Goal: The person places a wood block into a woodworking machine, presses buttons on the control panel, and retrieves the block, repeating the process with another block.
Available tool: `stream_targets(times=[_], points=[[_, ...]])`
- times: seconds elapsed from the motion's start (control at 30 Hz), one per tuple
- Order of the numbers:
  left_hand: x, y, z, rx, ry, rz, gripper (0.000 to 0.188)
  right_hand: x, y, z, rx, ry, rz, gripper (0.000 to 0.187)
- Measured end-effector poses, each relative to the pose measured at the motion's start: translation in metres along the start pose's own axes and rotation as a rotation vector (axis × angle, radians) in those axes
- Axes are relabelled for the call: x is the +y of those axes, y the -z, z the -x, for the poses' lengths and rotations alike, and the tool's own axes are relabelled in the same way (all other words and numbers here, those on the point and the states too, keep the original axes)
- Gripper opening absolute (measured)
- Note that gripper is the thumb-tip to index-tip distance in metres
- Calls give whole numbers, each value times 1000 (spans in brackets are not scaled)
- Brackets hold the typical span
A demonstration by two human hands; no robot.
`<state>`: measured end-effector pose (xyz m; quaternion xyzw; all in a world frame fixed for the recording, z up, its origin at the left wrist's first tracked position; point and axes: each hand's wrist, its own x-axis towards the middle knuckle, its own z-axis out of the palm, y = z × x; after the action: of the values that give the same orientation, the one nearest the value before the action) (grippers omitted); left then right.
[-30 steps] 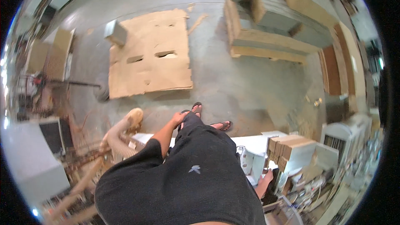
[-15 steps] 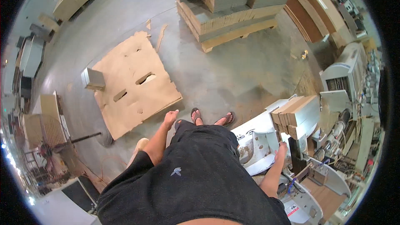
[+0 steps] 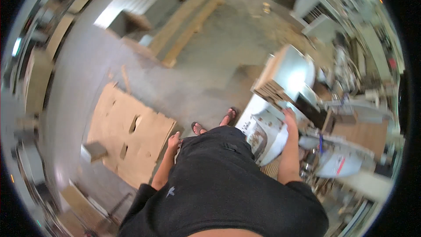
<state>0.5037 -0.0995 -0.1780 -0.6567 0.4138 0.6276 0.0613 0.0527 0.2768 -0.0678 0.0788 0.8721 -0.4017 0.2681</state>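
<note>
My left hand [image 3: 174,141] hangs beside my left hip, its fingers loosely curled and nothing visible in them. Past it on the floor lies a large brown cardboard sheet [image 3: 118,127] with torn slots. My right arm reaches out to a machine on the right. My right hand [image 3: 289,117] is at the near end of a stack of boards [image 3: 272,87] with brown edges and a pale top face. Blur hides its fingers, and I cannot tell whether they touch the boards. A white machine bed [image 3: 267,132] with dusty, worn patches lies just left of that hand.
A small grey-sided block [image 3: 94,151] sits on the cardboard's left edge. Farther off, a large stack of panels rests on a wooden pallet [image 3: 193,31]. Machine parts and a wood-coloured panel [image 3: 357,134] crowd the right. My sandalled feet [image 3: 215,121] stand on grey concrete.
The view has swung to the right, so the pallet and cardboard sit farther left. My right hand has moved forward to the near end of the board stack. My left hand stays by my hip.
</note>
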Motion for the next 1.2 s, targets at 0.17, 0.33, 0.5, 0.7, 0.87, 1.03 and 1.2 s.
stream_targets(times=[0.17, 0.33, 0.5, 0.7, 0.87, 1.03, 1.2], points=[[5, -8, -32, -158, 36, 78, 51, -26, -11, 7, 24, 95, -88, 31], [85, -58, 32, -308, 37, 1, 50, -9, 10, -19, 135, 27, -207, 30], [66, -60, -53, -243, -119, -77, 50, -29, 66, -17, 586, 166, 156, 45], [116, -96, -11, -372, -175, -187, 64, -36, 127, -26, 835, -52, 424, 39], [135, -125, 1, -332, -135, -150, 71, -1, 150, -55, 558, -333, 499, 37], [138, -139, 7, -329, -230, -238, 69, -18, 158, -45, 604, -278, 441, 32], [107, -104, -42, -320, -377, -558, 53, -37, 123, -42, 196, -25, -267, 23]])
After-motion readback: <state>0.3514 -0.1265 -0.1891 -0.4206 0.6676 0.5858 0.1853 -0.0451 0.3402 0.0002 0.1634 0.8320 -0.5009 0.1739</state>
